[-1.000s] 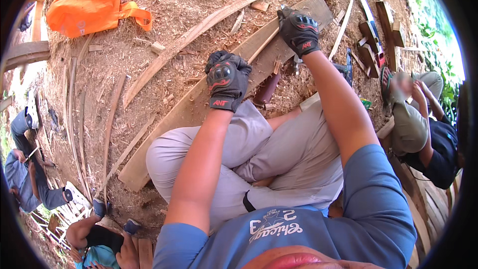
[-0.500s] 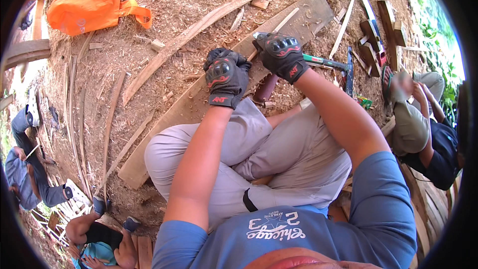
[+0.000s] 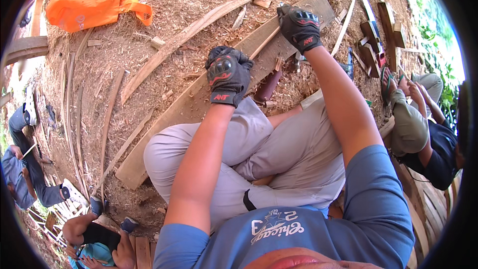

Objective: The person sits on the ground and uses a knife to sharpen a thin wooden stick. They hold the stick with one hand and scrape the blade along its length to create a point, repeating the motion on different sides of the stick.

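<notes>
A thin wooden stick (image 3: 265,43) lies slanted over a wide wooden plank (image 3: 199,92) in front of my crossed legs. My left hand (image 3: 228,73), in a black padded glove, is closed around the stick's near end. Farther up and to the right, my right hand (image 3: 300,26), gloved alike, is curled at the stick's far end, above the plank. Its fingers are closed, but what lies inside them is hidden. Near my right forearm a dark red-brown rounded piece (image 3: 269,87) rests on the ground below the plank.
Shavings and long wooden strips (image 3: 199,25) cover the ground. An orange bag (image 3: 87,2) lies at the far left. To the right are a long blade (image 3: 365,0), dark wooden blocks (image 3: 369,57) and a seated person (image 3: 423,124). Other people (image 3: 30,164) sit at the left.
My right hand has slid away from my left hand, up and rightward along the stick to its far end. My left hand has barely moved. A green-handled hammer is now mostly behind my right arm.
</notes>
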The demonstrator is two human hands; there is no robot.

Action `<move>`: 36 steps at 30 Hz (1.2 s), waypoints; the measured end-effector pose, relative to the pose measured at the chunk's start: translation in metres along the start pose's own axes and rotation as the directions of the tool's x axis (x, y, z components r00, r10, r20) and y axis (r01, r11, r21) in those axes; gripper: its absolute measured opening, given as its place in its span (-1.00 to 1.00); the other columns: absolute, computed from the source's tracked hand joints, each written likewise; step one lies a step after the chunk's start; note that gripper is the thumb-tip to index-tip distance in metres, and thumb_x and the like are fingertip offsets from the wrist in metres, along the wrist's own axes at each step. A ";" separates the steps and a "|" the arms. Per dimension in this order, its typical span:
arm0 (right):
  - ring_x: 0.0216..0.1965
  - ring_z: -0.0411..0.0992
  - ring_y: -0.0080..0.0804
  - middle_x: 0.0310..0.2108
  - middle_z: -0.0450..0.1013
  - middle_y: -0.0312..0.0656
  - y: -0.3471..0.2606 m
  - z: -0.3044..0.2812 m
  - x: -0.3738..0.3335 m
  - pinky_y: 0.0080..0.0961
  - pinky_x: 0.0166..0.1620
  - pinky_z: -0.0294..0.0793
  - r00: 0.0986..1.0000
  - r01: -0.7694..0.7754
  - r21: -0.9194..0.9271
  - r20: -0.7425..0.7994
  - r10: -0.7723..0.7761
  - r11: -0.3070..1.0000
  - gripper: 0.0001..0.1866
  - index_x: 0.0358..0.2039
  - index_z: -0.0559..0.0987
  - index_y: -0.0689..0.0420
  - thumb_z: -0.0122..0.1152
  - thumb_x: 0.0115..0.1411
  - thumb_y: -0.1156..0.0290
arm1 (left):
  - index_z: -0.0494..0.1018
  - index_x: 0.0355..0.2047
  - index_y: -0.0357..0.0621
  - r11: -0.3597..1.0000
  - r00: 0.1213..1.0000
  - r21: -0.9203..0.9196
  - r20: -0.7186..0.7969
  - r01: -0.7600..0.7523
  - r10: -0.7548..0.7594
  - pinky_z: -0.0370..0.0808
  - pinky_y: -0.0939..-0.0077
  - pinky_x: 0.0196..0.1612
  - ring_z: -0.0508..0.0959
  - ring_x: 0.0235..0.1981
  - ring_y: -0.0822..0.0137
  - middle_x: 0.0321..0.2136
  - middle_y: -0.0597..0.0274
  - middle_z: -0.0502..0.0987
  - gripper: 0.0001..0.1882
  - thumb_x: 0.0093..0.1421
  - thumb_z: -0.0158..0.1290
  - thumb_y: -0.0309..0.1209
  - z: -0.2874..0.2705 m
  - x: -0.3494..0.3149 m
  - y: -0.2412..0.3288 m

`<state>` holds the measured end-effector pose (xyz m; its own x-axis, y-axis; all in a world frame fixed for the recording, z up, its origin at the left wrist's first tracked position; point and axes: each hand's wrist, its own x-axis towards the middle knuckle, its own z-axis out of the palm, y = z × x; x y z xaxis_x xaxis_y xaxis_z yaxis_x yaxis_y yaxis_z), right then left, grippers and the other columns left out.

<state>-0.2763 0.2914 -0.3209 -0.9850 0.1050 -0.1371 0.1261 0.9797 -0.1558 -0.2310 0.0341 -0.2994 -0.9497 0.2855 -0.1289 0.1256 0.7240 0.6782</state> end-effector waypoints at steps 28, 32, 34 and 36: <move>-0.29 0.66 0.03 -0.32 0.65 0.10 -0.036 -0.013 -0.044 -0.08 -0.16 0.65 0.902 0.366 -0.042 0.260 -0.344 0.930 -0.71 -0.16 0.68 0.05 -0.01 0.44 0.25 | 0.71 -0.47 -0.02 0.999 0.996 0.012 0.071 0.049 -0.050 0.51 0.15 0.05 0.60 -0.12 0.08 -0.35 0.19 0.68 -0.82 0.00 0.48 -0.28 -0.006 0.001 -0.005; -0.25 0.63 0.13 -0.27 0.65 0.08 0.009 -0.036 -0.004 -0.03 -0.15 0.61 0.991 0.029 -0.051 0.131 -0.022 0.998 -0.71 -0.14 0.67 0.03 -0.02 0.46 0.24 | 0.71 -0.46 -0.02 1.000 0.998 -0.022 0.064 0.020 -0.018 0.50 0.15 0.06 0.60 -0.12 0.07 -0.34 0.19 0.68 -0.82 -0.02 0.48 -0.29 -0.003 0.003 -0.009; -0.26 0.63 0.07 -0.30 0.63 0.06 0.013 -0.033 0.000 0.00 -0.18 0.59 0.999 0.011 -0.021 0.042 -0.010 1.000 -0.74 -0.19 0.63 0.06 -0.03 0.44 0.27 | 0.70 -0.46 -0.02 0.999 0.997 -0.025 0.072 0.024 -0.022 0.50 0.15 0.06 0.60 -0.12 0.07 -0.34 0.19 0.68 -0.81 -0.02 0.48 -0.28 -0.002 0.003 -0.006; -0.29 0.64 0.02 -0.34 0.62 0.03 0.005 -0.013 -0.013 -0.03 -0.19 0.60 0.993 0.112 -0.072 0.047 -0.109 0.991 -0.78 -0.22 0.61 0.06 -0.02 0.40 0.31 | 0.70 -0.45 -0.03 0.999 0.996 -0.032 0.087 0.034 -0.031 0.50 0.16 0.06 0.60 -0.13 0.07 -0.34 0.19 0.68 -0.81 -0.02 0.47 -0.29 -0.001 0.003 -0.003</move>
<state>-0.2644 0.2970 -0.3070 -0.9862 -0.0106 -0.1651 0.0059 0.9951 -0.0989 -0.2347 0.0320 -0.3009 -0.9244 0.3164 -0.2129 0.0838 0.7131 0.6960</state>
